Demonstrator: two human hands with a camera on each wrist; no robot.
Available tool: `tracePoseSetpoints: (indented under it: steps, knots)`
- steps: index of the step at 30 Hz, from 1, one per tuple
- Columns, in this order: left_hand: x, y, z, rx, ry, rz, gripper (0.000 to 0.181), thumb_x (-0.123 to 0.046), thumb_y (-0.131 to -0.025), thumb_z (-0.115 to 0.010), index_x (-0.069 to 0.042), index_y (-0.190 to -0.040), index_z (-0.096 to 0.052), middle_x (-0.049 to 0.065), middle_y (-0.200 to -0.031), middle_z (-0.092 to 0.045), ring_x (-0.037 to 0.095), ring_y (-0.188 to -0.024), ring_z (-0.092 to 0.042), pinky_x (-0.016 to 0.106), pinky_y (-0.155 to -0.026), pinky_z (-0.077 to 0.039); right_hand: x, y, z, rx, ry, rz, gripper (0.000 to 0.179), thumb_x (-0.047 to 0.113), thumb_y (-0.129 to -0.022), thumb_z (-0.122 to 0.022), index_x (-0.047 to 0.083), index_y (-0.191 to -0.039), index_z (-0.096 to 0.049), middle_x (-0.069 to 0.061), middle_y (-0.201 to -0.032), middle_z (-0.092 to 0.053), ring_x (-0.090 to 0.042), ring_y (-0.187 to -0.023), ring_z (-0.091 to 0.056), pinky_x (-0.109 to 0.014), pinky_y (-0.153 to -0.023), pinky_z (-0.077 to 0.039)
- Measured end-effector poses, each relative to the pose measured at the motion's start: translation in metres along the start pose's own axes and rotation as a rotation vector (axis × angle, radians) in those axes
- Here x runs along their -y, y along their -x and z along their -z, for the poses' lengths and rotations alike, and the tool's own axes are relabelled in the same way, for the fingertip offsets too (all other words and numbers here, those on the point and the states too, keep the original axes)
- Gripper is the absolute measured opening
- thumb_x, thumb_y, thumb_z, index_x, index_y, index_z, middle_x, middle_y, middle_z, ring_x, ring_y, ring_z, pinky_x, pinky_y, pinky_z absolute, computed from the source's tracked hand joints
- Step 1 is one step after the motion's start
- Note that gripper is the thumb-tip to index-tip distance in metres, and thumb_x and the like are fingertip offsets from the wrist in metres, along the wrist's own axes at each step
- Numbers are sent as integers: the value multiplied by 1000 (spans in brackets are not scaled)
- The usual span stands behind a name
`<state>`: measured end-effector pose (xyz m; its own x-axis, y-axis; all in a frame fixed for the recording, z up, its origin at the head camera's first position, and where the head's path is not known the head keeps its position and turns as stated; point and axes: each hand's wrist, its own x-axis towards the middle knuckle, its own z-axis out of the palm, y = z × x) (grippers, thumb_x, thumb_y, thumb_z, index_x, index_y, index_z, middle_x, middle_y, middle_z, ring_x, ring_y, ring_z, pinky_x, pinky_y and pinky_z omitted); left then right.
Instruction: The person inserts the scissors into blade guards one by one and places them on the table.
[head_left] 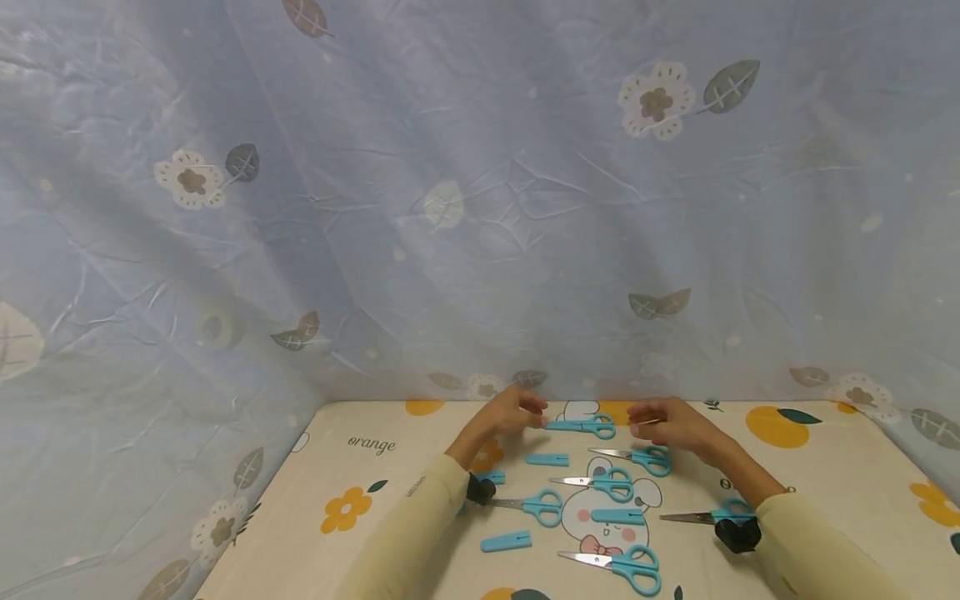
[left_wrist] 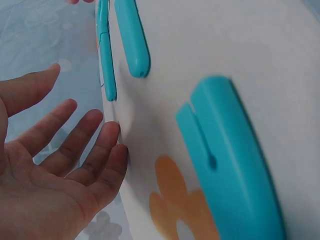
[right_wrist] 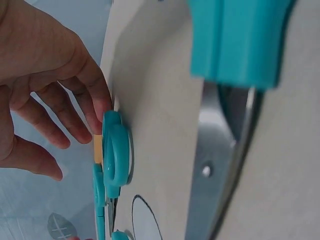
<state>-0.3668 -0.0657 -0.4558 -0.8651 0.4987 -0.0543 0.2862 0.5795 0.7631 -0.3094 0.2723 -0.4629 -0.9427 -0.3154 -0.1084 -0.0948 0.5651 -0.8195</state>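
At the back of the table, a pair of scissors in a blue cover (head_left: pixel 581 426) lies between my two hands. My left hand (head_left: pixel 513 410) hovers beside its covered tip, palm and spread fingers showing in the left wrist view (left_wrist: pixel 75 175). By the handle end is my right hand (head_left: pixel 671 423), its fingers loosely bent and holding nothing. Just below the right hand lie bare scissors (head_left: pixel 651 460), their blue handle (right_wrist: pixel 116 150) near its fingertips in the right wrist view. A loose blue cover (head_left: pixel 547 459) rests in front of the left hand.
Several more bare scissors (head_left: pixel 637 569) and loose covers (head_left: pixel 506 542) lie toward the front on the patterned tablecloth (head_left: pixel 285 517). One cover (head_left: pixel 491 477) is partly hidden by the left wrist's camera, and scissors (head_left: pixel 690 517) sit under the right one. A floral curtain (head_left: pixel 480 275) hangs behind.
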Motion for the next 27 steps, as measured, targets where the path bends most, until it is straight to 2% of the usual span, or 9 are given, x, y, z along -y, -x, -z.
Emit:
tracePoseSetpoints:
  steps: [8, 15, 19, 27]
  knots:
    - [2, 13, 3, 23, 0, 14, 46, -23, -98, -77, 0, -137, -70, 17, -137, -72, 37, -129, -66, 54, -114, -51, -2, 14, 2, -49, 131, 32, 56, 23, -102, -74, -9, -145, -59, -29, -143, -65, -47, -130, -64, -60, -107, -54]
    - [-4, 23, 2, 42, -19, 49, 49, -25, -99, -77, -5, -143, -68, 15, -146, -68, 38, -134, -65, 54, -114, -51, -1, 24, 2, -55, 211, 35, 63, 30, -97, -79, -3, -148, -59, -28, -148, -62, -50, -134, -61, -67, -109, -50]
    - [-6, 27, 1, 42, -41, 39, 50, -26, -98, -77, -6, -144, -67, 14, -147, -67, 39, -136, -63, 56, -114, -51, -2, 27, 2, -47, 237, 51, 68, 32, -96, -81, -2, -150, -58, -28, -150, -61, -51, -135, -60, -69, -109, -49]
    - [-6, 34, -2, 62, -37, 7, 54, -23, -99, -78, -5, -148, -64, 16, -149, -66, 41, -138, -62, 56, -115, -50, -8, 35, 1, -8, 244, 142, 66, 27, -97, -80, -5, -150, -57, -32, -149, -59, -58, -134, -58, -69, -104, -52]
